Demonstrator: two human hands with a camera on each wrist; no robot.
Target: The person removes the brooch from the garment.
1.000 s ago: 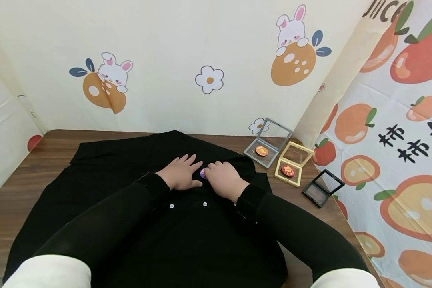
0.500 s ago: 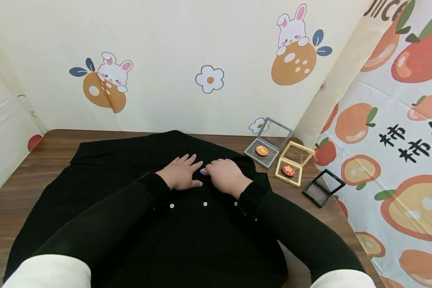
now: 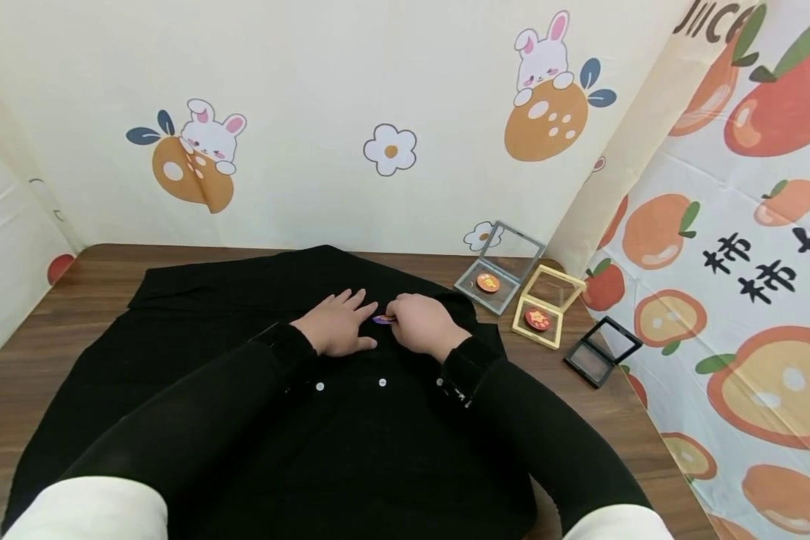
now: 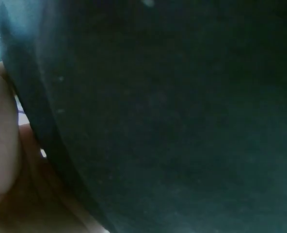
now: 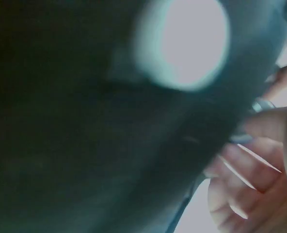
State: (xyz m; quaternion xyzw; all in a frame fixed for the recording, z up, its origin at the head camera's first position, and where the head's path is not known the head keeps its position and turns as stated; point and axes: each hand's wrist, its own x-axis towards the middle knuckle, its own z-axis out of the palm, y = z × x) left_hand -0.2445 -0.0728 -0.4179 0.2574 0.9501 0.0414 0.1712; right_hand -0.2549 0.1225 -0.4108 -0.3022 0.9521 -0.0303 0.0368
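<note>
- Right hand (image 3: 425,328) held curled fingers around a small purple badge (image 3: 383,319), pinching its right end.
- From that grip, the badge poked out leftward into the gap between the hands, above the white buttons (image 3: 382,382) of the black shirt (image 3: 378,450) as seen from the head.
- Its long axis, as it showed, ran roughly side to side; whether it touched the cloth could not be told.
- Nearer to it was the right hand, which held it; the left hand (image 3: 334,325) lay just beside, fingers spread over the shirt, gripping nothing.
- As for looks, the badge was purple with some lighter marks, tilted nearly edge-on into a thin sliver, so its picture could not be read.
</note>
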